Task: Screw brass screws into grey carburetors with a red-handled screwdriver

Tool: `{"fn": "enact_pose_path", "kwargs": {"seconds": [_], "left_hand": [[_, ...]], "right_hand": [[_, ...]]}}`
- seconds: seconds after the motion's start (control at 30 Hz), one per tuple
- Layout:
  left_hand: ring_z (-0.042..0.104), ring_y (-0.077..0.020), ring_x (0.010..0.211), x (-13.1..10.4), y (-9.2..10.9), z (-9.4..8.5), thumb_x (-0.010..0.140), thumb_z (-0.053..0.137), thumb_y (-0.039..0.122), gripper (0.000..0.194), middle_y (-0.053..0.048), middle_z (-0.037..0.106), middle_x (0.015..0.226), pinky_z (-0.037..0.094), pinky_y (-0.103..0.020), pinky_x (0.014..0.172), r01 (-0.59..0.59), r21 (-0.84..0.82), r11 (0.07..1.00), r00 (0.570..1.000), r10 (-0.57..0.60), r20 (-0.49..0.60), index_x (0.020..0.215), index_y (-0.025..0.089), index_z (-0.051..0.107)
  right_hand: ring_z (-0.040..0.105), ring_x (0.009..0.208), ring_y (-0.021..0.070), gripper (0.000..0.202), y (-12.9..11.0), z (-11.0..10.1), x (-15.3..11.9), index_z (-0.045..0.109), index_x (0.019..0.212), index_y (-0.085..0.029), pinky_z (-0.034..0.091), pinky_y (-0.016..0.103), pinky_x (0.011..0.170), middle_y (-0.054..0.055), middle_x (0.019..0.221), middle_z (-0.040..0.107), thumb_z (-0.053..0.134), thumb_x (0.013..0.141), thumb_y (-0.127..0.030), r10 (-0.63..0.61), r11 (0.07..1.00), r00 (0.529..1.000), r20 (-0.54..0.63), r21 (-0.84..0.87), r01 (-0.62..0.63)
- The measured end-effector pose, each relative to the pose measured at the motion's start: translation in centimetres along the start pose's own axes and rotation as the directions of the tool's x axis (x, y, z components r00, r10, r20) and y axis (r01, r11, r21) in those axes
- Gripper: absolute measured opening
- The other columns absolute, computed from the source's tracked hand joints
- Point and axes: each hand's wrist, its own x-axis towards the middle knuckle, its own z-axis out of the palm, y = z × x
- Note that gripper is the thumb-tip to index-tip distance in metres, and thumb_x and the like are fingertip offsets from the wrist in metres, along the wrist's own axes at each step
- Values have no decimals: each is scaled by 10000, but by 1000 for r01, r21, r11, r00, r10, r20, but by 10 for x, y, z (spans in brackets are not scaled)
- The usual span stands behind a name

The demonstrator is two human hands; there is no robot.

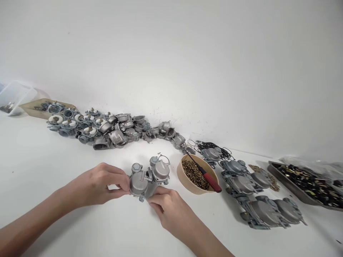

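Note:
In front of me on the white table stand two grey metal carburetors side by side. My left hand [100, 185] pinches the left side of the nearer carburetor [138, 185], its thumb and fingers closed on the edge. From the lower right, my right hand [168, 207] reaches to the same carburetor with curled fingers; its fingertips are partly hidden at the rim. The second carburetor [161, 170] sits just behind and to the right, close against the first. A thin black rubber ring [164, 156] shows behind it.
A bowl [184, 180] of small brass-coloured screws stands to the right, a red-handled screwdriver [211, 182] lying across it. More carburetors [264, 210] and a metal tray [292, 185] of dark parts are farther right. Float bowls [118, 137] and carburetor bodies [68, 123] line the wall.

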Motion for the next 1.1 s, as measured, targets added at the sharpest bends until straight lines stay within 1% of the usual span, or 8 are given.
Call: {"fn": "enact_pose_path", "kwargs": {"seconds": [0.2,0.33,0.43,0.53,0.63,0.8,0.93,1.1], "left_hand": [[717,-141,681,0,0,-1,999,632,153,150,-46,783,874,460,-211,545,15,-9,1000,1000,-15,10,924,194,755],[704,-138,684,0,-2,-1,1020,625,200,152,-43,765,882,482,-213,575,10,30,1000,999,-12,36,954,207,762],[672,-158,700,1,3,4,992,673,306,108,-45,732,897,523,-246,627,26,150,988,999,-18,-49,999,212,726],[629,-169,680,1,12,19,885,755,491,446,-79,683,1075,537,-279,575,185,309,933,971,-125,-204,1229,229,647],[668,-198,726,1,21,40,815,786,571,698,-94,634,1198,521,-265,501,291,416,861,948,-202,-244,1412,299,547],[723,-239,822,0,22,59,825,786,482,683,-89,658,1187,544,-255,521,322,447,835,940,-223,-260,1434,326,520],[727,-221,823,1,19,52,875,693,325,566,-75,661,1189,570,-267,570,313,374,873,944,-242,-225,1413,333,516],[712,-223,862,2,20,40,845,617,191,582,-72,634,1233,609,-338,719,252,216,943,967,-242,-75,1402,316,505]], "right_hand": [[572,654,122,246,-3,-1,1,624,693,-176,377,240,585,7,795,672,541,824,14,28,997,999,16,-71,-27],[535,613,108,217,-4,-1,0,618,697,-176,368,235,559,4,775,651,550,807,-2,5,999,999,-34,-51,-7],[522,587,101,203,-5,-5,-1,660,746,-185,400,232,563,0,763,637,558,808,-22,-23,1000,993,-114,-9,22],[543,598,116,184,-4,-13,-2,690,802,-196,447,242,580,9,745,627,562,835,-68,-51,998,974,-219,19,57],[575,612,125,159,-2,-22,-1,683,818,-204,482,245,587,20,754,647,567,856,-103,-82,993,943,-321,52,104],[611,615,125,143,-1,-30,1,678,820,-211,530,246,611,17,765,690,590,860,-106,-100,984,904,-415,92,151],[634,602,129,156,-4,-32,3,711,827,-221,554,256,599,7,753,710,612,862,-106,-112,969,864,-491,139,205],[714,643,149,156,-8,-27,5,772,847,-210,603,247,608,29,801,772,660,848,-100,-70,935,845,-530,259,241]]}}
